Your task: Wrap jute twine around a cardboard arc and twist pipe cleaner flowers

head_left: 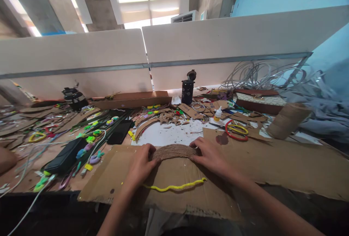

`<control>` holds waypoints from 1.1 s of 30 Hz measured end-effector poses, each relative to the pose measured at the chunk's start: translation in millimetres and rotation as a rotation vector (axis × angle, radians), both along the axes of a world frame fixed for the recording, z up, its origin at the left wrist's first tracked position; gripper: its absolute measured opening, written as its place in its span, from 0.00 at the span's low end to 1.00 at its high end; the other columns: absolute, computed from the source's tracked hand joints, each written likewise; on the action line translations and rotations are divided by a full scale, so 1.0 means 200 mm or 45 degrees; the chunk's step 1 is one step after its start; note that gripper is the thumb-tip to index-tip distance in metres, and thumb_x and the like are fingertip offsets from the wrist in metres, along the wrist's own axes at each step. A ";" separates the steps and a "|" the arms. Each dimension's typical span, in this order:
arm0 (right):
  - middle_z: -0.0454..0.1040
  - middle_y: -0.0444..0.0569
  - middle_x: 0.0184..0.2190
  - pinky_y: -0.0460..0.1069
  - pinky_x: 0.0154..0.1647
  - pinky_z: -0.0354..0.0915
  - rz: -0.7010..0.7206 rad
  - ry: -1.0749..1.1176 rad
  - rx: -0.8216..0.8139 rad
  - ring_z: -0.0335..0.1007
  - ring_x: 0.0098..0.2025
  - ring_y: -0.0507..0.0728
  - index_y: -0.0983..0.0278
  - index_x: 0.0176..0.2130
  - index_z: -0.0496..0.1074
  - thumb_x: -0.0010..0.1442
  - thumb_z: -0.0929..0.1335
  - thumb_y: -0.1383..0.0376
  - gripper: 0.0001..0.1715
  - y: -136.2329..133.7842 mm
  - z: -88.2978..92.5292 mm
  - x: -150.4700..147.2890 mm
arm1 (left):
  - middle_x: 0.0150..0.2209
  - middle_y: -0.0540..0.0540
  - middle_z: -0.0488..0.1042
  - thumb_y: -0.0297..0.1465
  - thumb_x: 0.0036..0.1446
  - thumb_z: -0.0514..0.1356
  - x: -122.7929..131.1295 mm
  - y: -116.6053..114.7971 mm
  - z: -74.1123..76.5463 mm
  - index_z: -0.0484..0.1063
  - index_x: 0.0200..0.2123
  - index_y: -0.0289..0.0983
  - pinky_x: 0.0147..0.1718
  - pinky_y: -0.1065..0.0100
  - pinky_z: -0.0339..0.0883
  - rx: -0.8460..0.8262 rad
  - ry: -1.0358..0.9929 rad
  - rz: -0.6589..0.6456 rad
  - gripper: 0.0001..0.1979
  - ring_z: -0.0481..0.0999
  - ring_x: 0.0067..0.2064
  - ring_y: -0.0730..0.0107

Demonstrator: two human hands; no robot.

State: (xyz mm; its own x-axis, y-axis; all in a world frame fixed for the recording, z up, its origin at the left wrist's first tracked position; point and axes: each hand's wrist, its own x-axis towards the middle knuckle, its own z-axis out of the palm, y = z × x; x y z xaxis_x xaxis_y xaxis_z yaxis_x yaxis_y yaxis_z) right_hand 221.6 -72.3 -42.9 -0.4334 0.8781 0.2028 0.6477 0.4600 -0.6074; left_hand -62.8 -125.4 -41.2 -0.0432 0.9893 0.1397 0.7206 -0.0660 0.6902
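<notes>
A curved brown band (pixel 174 151), apparently cardboard wound with twine, arches between my hands at the far edge of a cardboard sheet (pixel 174 172). My left hand (pixel 144 163) pinches its left end between thumb and fingers. At the other end, my right hand (pixel 208 155) grips it the same way. A wavy yellow pipe cleaner (pixel 177 187) lies across the cardboard below the band, its left end by my left wrist. Beyond my right hand are scissors with red and yellow handles (pixel 236 130) and a small white glue bottle (pixel 217 114).
At the left lie a black case (pixel 65 155), a dark phone (pixel 120 132), white cables and colourful fuzzy pieces. Cardboard scraps, a black bottle (pixel 187 91) and a handbag (pixel 259 100) stand behind. A brown roll (pixel 289 120) is at the right. Another person's arm (pixel 7 159) shows far left.
</notes>
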 end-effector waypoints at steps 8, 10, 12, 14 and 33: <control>0.73 0.46 0.35 0.49 0.36 0.63 0.028 0.647 -0.561 0.69 0.37 0.58 0.62 0.38 0.69 0.56 0.70 0.59 0.11 0.04 -0.02 0.02 | 0.35 0.49 0.74 0.37 0.53 0.64 0.02 -0.01 0.05 0.68 0.44 0.39 0.34 0.67 0.67 -0.178 -0.756 -0.028 0.16 0.73 0.36 0.65; 0.72 0.45 0.35 0.49 0.35 0.63 -0.003 0.766 -0.597 0.69 0.36 0.56 0.61 0.39 0.69 0.56 0.72 0.56 0.15 0.05 -0.02 0.03 | 0.37 0.48 0.75 0.38 0.53 0.65 0.03 0.00 0.06 0.70 0.43 0.39 0.35 0.68 0.69 -0.234 -0.922 -0.041 0.16 0.74 0.37 0.66; 0.72 0.44 0.34 0.49 0.35 0.64 -0.028 0.855 -0.602 0.68 0.35 0.56 0.61 0.38 0.69 0.54 0.73 0.54 0.17 0.05 -0.02 0.04 | 0.36 0.49 0.76 0.36 0.51 0.67 0.03 0.02 0.06 0.71 0.40 0.39 0.35 0.68 0.69 -0.297 -1.020 -0.052 0.14 0.74 0.36 0.67; 0.72 0.44 0.34 0.48 0.35 0.64 -0.053 0.899 -0.585 0.68 0.35 0.56 0.61 0.38 0.69 0.53 0.74 0.52 0.20 0.06 -0.03 0.04 | 0.34 0.49 0.76 0.35 0.48 0.68 0.03 0.05 0.05 0.72 0.38 0.39 0.34 0.69 0.68 -0.358 -1.079 -0.073 0.14 0.74 0.34 0.68; 0.73 0.46 0.35 0.50 0.36 0.63 -0.098 0.861 -0.522 0.69 0.37 0.58 0.61 0.37 0.71 0.52 0.74 0.53 0.18 0.04 -0.06 0.05 | 0.27 0.51 0.72 0.32 0.47 0.63 0.08 0.05 0.09 0.73 0.33 0.36 0.26 0.71 0.60 -0.406 -0.826 -0.125 0.09 0.69 0.28 0.70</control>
